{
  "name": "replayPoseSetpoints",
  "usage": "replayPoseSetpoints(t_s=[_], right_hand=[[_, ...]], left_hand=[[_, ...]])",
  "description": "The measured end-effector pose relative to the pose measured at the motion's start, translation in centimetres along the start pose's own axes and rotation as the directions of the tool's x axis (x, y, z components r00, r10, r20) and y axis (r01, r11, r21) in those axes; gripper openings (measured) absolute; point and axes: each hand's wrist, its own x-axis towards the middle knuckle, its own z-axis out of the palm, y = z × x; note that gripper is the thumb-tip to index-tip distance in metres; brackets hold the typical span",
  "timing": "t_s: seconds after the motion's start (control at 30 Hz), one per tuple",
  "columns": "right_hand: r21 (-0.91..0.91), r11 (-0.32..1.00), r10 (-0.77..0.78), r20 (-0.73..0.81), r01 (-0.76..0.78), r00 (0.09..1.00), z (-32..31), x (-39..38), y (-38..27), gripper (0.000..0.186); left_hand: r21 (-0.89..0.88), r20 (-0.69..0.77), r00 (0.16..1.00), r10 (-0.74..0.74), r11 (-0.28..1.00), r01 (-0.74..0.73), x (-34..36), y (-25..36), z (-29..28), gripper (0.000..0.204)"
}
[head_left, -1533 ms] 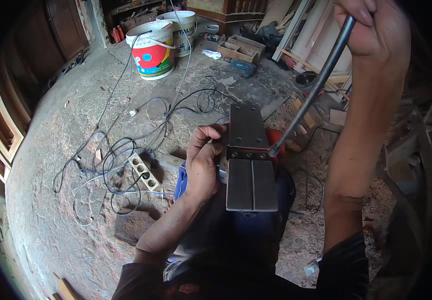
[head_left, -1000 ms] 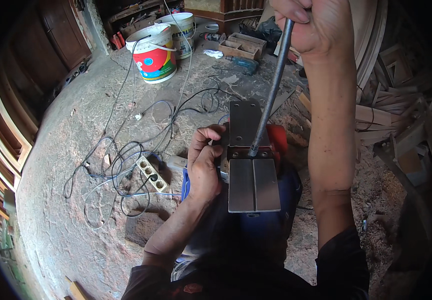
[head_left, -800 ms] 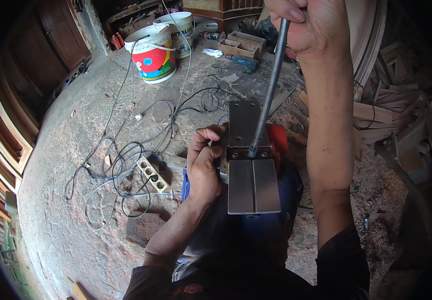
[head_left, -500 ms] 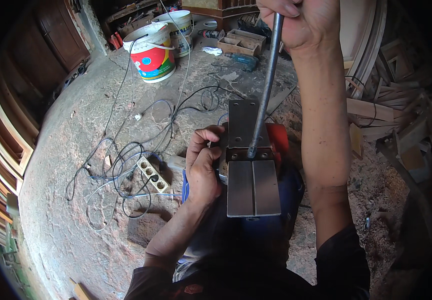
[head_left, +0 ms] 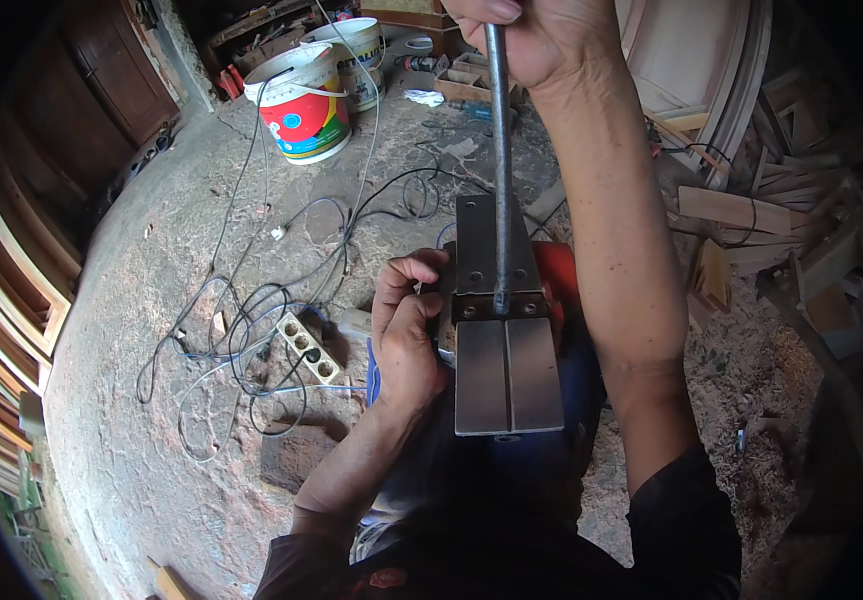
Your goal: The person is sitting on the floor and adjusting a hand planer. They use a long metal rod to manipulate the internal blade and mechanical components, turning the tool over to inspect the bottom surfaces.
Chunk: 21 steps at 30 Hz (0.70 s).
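Observation:
An electric hand planer (head_left: 482,385) lies sole up between my legs, its grooved plate towards me and its plate with holes away from me. Between the plates shows the dark cutter block (head_left: 530,308) with small bolts. My left hand (head_left: 410,340) is closed around the planer's left side, fingers curled at its edge. In my right hand (head_left: 552,40) I grip the top of a long steel rod wrench (head_left: 503,170). The rod stands nearly upright, its lower tip at the middle of the cutter block. Its top end is partly hidden by my fingers.
A white power strip (head_left: 309,348) and tangled cables (head_left: 252,300) lie on the rough floor at left. Two buckets (head_left: 302,110) stand far left, a wooden tray (head_left: 467,85) beyond. Wood offcuts (head_left: 737,208) are piled at right; frames (head_left: 12,270) lean at far left.
My right hand has moved to the left, swinging the rod wrench from a slant to nearly upright. Its tip stays at the cutter block. My left hand keeps its place on the planer.

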Motion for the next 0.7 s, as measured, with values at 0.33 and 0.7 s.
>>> replayPoseSetpoints(t_s=[0.33,0.7], right_hand=[[-0.396,0.91,-0.258,-0.317,0.119,0.913,1.6,-1.1,0.4,0.018],[-0.265,0.956,-0.151,-0.081,0.125,0.985,4.0,0.1,-3.3,0.016]], left_hand=[[0.033,-0.021,1.0,0.001,0.999,0.0,0.2,0.2,0.3,0.028],[-0.019,0.02,1.0,-0.012,1.0,0.012,0.1,-0.2,0.7,0.025]])
